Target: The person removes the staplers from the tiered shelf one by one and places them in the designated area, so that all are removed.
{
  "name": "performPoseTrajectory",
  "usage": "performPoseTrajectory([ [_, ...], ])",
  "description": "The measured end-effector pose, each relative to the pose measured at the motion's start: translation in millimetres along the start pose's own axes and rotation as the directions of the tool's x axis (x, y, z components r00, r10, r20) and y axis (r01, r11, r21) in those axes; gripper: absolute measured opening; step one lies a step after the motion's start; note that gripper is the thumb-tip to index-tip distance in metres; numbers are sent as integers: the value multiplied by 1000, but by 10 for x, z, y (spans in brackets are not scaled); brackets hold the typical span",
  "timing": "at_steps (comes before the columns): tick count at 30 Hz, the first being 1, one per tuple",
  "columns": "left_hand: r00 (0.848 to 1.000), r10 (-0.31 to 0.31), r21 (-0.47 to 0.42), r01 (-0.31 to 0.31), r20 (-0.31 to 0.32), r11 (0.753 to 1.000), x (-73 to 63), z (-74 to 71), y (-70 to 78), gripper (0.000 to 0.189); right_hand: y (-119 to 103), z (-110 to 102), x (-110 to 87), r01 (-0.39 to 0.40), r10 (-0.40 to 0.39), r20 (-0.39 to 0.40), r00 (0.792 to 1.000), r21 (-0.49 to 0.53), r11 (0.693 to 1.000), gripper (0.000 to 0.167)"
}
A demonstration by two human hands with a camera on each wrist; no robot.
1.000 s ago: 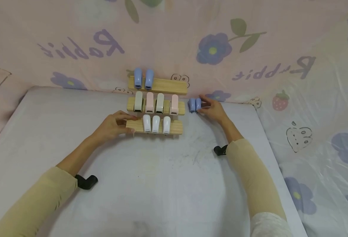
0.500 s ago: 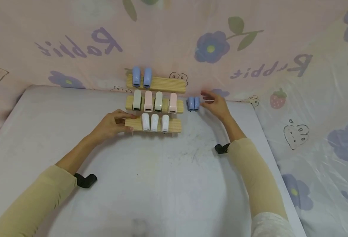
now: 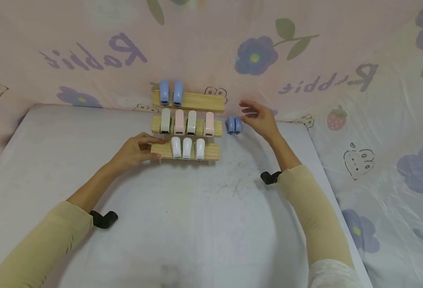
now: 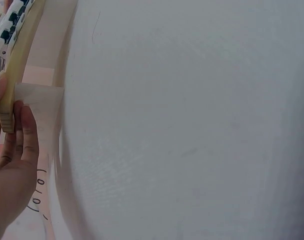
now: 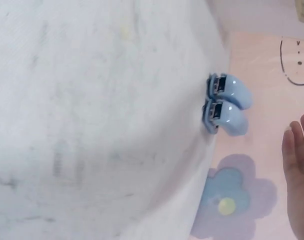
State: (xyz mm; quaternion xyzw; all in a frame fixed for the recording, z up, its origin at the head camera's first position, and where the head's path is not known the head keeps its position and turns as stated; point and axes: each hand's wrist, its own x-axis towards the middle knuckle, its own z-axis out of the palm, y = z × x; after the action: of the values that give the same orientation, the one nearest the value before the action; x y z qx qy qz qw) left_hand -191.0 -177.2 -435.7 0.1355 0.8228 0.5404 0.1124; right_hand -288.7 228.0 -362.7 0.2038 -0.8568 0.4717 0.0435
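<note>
My left hand grips the left end of the lowest wooden tier of a stepped display stand; in the left wrist view the thumb and fingers lie on opposite sides of its plank. Three white staplers stand on that tier. Just right of the stand, two small blue staplers sit side by side on the table. My right hand hovers beside and above this pair, fingers apart and holding nothing. In the right wrist view the hand shows at the right edge, separate from them.
Pale green and pink staplers line the middle tier. Two blue staplers stand at the left of the top tier. A patterned curtain hangs right behind the stand. The white table stretches in front.
My right hand has come off the blue stapler pair, moving right and then up. The left hand keeps its hold on the lowest tier. The head view has shifted slightly.
</note>
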Motion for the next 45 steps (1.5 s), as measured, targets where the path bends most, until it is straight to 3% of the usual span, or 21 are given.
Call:
performPoseTrajectory([
  [10, 1000, -3, -9, 3, 2, 1000, 8, 3, -20, 49, -276, 46, 36, 95, -96, 31, 995, 20, 995, 51],
  [18, 1000, -19, -12, 20, 7, 1000, -3, 8, -29, 49, -167, 148, 162, 94, -94, 9, 996, 6, 996, 51],
  [23, 1000, -23, -12, 23, 4, 1000, -16, 11, -11, 49, -225, 194, 198, 103, -103, 23, 994, 4, 995, 52],
  [33, 1000, -6, -22, 6, 8, 1000, -12, 5, -4, 49, -719, 281, 163, 119, -128, 61, 990, 130, 984, 49],
  [45, 1000, -21, -12, 21, 11, 1000, 1, -2, -30, 50, -981, 437, 196, 166, -177, 91, 980, 124, 978, 49],
])
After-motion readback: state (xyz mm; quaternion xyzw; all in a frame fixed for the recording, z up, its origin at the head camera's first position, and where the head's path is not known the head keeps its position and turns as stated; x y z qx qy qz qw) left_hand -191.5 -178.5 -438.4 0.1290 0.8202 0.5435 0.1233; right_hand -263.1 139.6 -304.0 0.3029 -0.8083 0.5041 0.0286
